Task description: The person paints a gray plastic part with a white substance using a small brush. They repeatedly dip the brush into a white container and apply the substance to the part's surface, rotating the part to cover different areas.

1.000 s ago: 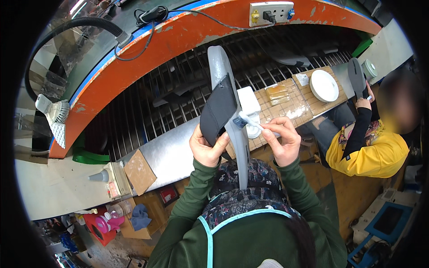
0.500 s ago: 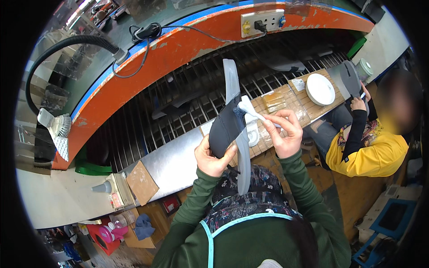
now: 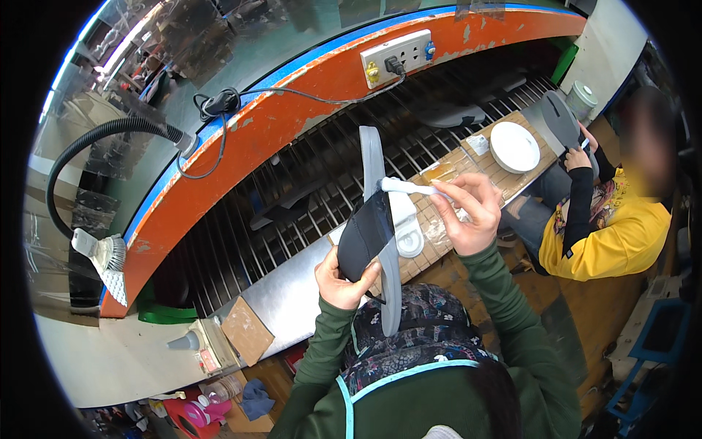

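Observation:
My left hand (image 3: 342, 284) is closed around a sandal with a black upper (image 3: 363, 238) and a flat grey sole (image 3: 371, 157). The sandal is tilted, its sole standing nearly upright in front of me. Between the fingertips of my right hand (image 3: 474, 214) is a white-handled brush (image 3: 409, 187). Its head meets the sandal where the top edge of the upper joins the sole; the bristles are hard to make out. Below the brush, a white dish (image 3: 408, 233) rests on the board, partly hidden by the sandal.
A long board (image 3: 431, 223) holds an amber block (image 3: 440, 173) and a white bowl (image 3: 515, 148). Beyond it run metal rollers (image 3: 322, 192) under an orange housing (image 3: 292, 102). At right, a co-worker in yellow (image 3: 618, 234) holds a grey sole (image 3: 560, 121). A scrubbing brush (image 3: 110, 256) stands at left.
The brush has moved from the side of the upper to its top edge by the sole. My left hand still grips the sandal. The whole view has shifted slightly.

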The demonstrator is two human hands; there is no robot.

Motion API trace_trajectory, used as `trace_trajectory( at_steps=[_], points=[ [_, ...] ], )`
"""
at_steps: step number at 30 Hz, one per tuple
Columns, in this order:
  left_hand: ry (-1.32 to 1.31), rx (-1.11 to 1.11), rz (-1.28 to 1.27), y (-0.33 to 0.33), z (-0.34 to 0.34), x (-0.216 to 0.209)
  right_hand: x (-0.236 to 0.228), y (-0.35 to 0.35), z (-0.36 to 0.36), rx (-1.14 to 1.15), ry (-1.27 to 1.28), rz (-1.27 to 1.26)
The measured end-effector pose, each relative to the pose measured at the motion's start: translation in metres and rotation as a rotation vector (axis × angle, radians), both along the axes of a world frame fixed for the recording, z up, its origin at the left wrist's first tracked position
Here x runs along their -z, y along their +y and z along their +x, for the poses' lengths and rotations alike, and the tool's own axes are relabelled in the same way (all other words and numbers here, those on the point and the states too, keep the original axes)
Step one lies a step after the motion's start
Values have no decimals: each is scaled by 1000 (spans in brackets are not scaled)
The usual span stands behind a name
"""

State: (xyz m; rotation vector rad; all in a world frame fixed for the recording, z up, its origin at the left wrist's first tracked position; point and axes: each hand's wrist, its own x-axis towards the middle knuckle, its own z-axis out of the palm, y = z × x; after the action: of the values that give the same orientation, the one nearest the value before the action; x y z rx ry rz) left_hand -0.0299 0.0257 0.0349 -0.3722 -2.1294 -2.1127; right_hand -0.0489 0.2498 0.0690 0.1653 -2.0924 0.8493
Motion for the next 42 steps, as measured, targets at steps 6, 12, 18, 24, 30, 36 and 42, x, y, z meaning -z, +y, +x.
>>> trace_trajectory(
  at_steps=[6, 12, 18, 24, 30, 36, 42],
  points=[
    [-3, 31, -37, -1, -2, -2, 0, 11, -2, -58, -7, 107],
    [26, 28, -33, -2, -3, -5, 1, 17, -3, -120, -30, 139],
    [39, 38, -46, -4, -6, -7, 3, 19, -2, -157, -48, 177],
    [-7, 69, -36, -10, -7, -7, 5, 18, -3, -209, -40, 168],
    [-11, 67, -46, -17, -9, -8, 2, 20, -3, -293, -66, 202],
    [12, 70, -39, -23, -10, -9, -1, 20, -4, -367, -117, 220],
    [5, 87, 17, -28, -10, -9, -3, 19, -3, -451, -180, 203]
  ],
)
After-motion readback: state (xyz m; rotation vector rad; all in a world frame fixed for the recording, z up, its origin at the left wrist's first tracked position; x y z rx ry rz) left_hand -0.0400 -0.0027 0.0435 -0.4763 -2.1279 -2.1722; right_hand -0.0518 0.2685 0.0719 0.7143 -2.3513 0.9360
